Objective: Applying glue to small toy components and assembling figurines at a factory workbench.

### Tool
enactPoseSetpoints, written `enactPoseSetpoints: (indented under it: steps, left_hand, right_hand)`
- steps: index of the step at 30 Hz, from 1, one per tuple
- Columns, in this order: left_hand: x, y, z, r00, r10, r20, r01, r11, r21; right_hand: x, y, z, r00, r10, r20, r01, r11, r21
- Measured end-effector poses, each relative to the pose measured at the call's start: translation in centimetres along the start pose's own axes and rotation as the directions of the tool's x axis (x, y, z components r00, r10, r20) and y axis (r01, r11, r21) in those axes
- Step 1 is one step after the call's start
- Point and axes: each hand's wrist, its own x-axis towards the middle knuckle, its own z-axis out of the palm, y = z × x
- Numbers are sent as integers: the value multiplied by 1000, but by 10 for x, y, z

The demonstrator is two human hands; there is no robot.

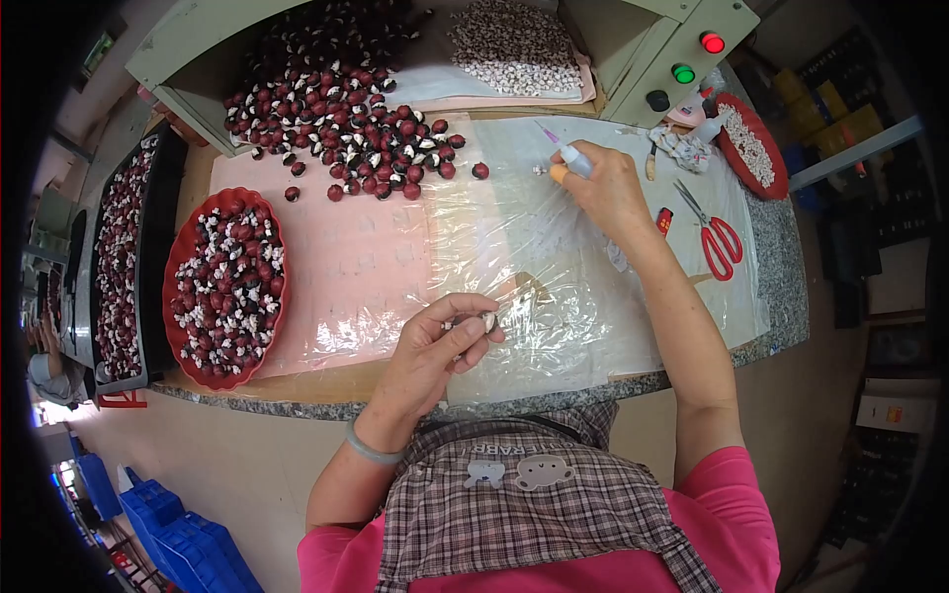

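My left hand (443, 341) is near the table's front edge, with its fingertips pinched on a small dark bead-like piece (486, 320). My right hand (605, 188) reaches out over the clear plastic sheet (554, 287) and grips a small white squeeze bottle (571, 158) with a purple tip pointing away. A tiny piece (540, 170) lies on the sheet just left of the bottle. A heap of red, black and white round pieces (346, 119) lies at the back left.
A red oval tray (225, 287) full of the same pieces sits at the left, beside a long black tray (124, 257). Red-handled scissors (717, 237) lie at the right, next to a red dish (751, 143) of pale bits. A box with coloured buttons (682, 49) stands behind.
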Motion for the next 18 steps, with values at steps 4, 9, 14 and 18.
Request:
enactPoseSetpoints:
  steps: [4,9,14,18]
  left_hand:
    - [-2,3,0,999,-2,-39,1,1000,-14]
    - [-3,4,-5,1000,-22,-12,22,1000,10]
    - [-3,2,-9,1000,4,-7,-4,1000,-11]
    - [-5,2,-10,1000,3,-27,-3,1000,22]
  right_hand:
    - [20,9,18,972,-233,25,233,953,-193]
    - [30,14,20,927,-311,210,370,853,-367]
    - [27,9,13,936,-296,193,343,893,-291]
    - [7,-9,2,935,111,336,-110,994,-21]
